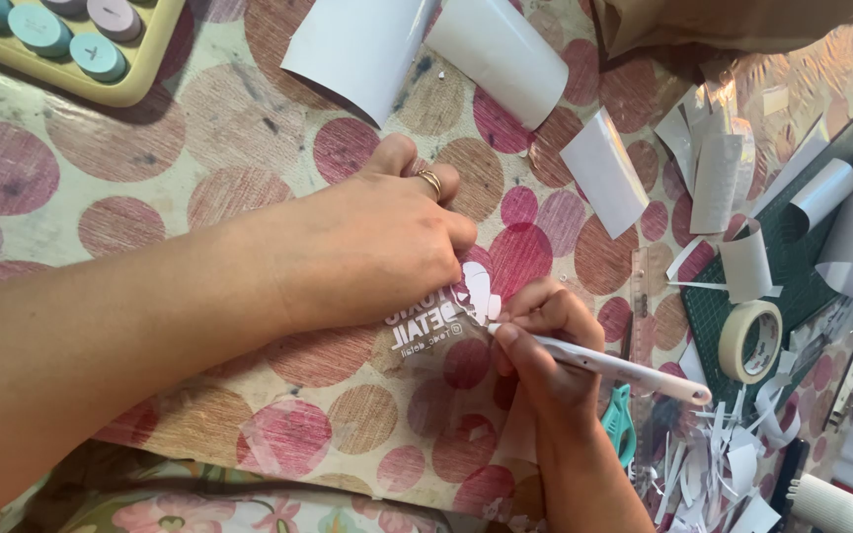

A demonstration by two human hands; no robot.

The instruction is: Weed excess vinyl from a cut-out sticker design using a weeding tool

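left hand (387, 247), fingers curled, presses down a clear plastic sheet with white cut lettering (436, 326) on the dotted pink-and-tan desk (150, 168). right hand (545, 345) grips a slim white pen-shaped tool (604, 363), tip at the lettering. risk: if the pressing fingers slacken, the sheet may shift and a letter may tear.

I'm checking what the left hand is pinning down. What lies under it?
Under the left hand lies a clear sticker sheet with white lettering on the dotted tablecloth. Only its lower edge shows; the palm covers the rest. The right hand holds a white tool at its edge.
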